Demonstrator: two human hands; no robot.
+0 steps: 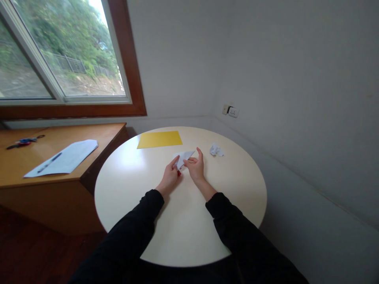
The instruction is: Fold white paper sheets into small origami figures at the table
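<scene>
A small folded white paper (184, 157) lies near the middle of a round cream table (124, 189). My left hand (171, 175) pinches its near left edge between thumb and fingers. On the paper's near right side, my right hand (195, 167) presses with thumb and index finger, the index finger raised along the right edge. Both arms wear black sleeves.
A yellow sheet (159, 139) lies flat at the table's far side. A crumpled white paper ball (216, 150) sits right of my hands. A wooden desk (17, 157) to the left holds a white sheet with a pen (49, 162) and scissors (23, 141). Walls close in on the right.
</scene>
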